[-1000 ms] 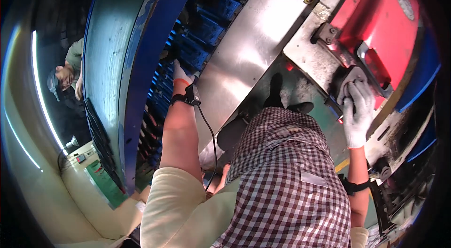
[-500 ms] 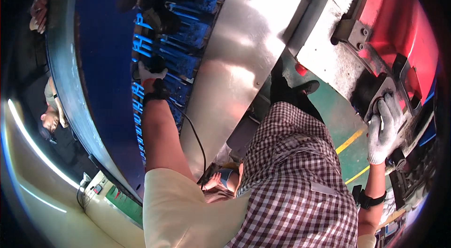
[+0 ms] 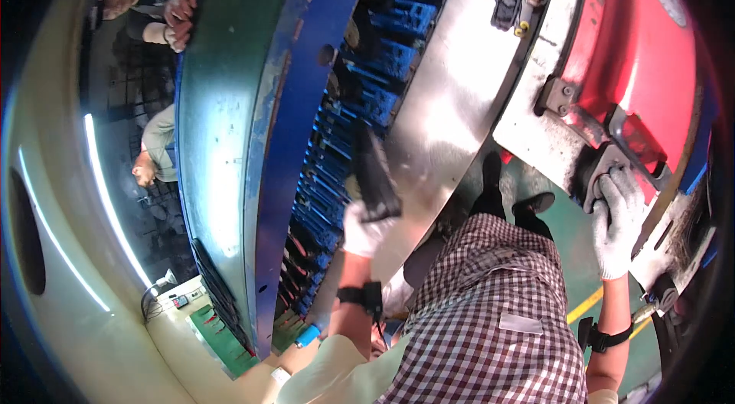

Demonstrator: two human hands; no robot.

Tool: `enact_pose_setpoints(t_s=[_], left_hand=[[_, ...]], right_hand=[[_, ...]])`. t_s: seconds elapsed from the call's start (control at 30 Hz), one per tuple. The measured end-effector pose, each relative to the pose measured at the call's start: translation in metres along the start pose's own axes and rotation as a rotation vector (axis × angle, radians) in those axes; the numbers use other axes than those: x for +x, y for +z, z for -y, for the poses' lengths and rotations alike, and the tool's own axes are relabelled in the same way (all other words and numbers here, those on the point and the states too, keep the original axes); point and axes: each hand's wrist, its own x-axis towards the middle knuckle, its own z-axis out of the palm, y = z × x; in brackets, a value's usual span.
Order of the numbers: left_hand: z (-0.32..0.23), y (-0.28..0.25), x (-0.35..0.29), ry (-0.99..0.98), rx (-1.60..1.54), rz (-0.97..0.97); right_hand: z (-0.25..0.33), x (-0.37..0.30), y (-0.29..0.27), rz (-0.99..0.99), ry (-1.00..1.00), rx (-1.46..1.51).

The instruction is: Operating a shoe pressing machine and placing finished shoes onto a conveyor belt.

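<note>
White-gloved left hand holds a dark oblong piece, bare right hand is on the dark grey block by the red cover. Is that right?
Not quite: the right hand isn't bare; the head view shows it in a white knit glove. It is on the dark grey block by the red cover, and the white-gloved left hand holds the dark oblong piece.

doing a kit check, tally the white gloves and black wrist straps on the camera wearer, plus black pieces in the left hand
White gloves, left and right: 2
Black wrist straps, left and right: 2
Black piece in left hand, blurred: 1
Total: 5
</note>
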Motion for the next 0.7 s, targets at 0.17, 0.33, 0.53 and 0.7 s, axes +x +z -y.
enact_pose_setpoints(t_s=[0.17, 0.33, 0.53, 0.7], left_hand=[[0.057, 0.139, -0.063, -0.24, 0.244, 0.627], [0.11, 0.207, -0.055, -0.216, 0.804, 0.849], [0.186, 0.341, -0.129, 0.241, 1.558, 1.053], [0.208, 0.423, -0.151, 0.608, 1.3, 1.23]], right_hand=[[0.025, 0.006, -0.028, -0.162, -0.005, 0.094], [0.068, 0.018, -0.078, 0.267, 0.201, 1.154], [-0.008, -0.07, -0.111, -0.295, 0.538, 1.473], [-0.1, -0.133, -0.156, -0.615, 0.758, 0.849]])
